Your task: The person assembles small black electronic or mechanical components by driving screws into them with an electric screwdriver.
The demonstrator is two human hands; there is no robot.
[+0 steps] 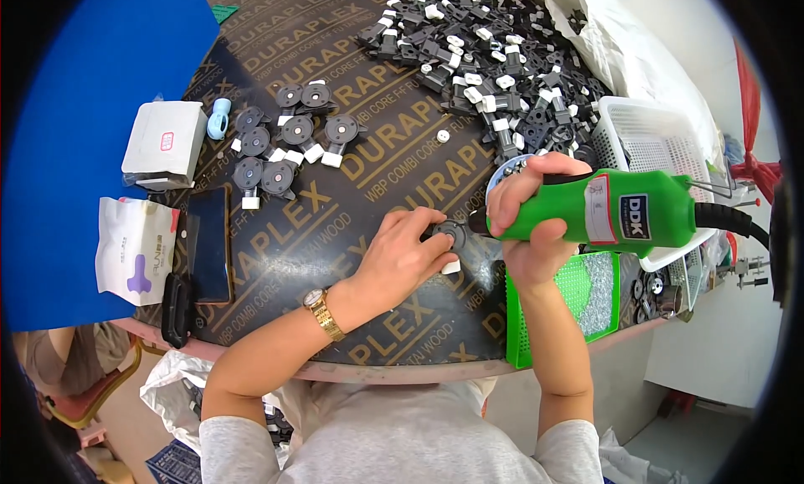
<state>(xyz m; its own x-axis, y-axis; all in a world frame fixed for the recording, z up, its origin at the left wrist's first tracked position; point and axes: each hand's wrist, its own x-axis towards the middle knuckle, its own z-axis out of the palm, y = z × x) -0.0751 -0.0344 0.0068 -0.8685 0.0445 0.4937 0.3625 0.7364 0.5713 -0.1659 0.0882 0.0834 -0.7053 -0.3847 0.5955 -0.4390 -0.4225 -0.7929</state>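
Green driver (616,212), R hand (536,203); gap, L hand (402,256) to tbl edge (402,372).

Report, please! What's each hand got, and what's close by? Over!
Right hand: gripping green power tool. Left hand: holding dark round part, tool's nose close beside it. Nearby: green tray.

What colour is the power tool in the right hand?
The power tool is bright green; head view.

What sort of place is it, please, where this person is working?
Probably an assembly workshop: the right hand holds a green power tool near a round black part, similar parts lie grouped together, and black and white pieces form a big heap on the table.
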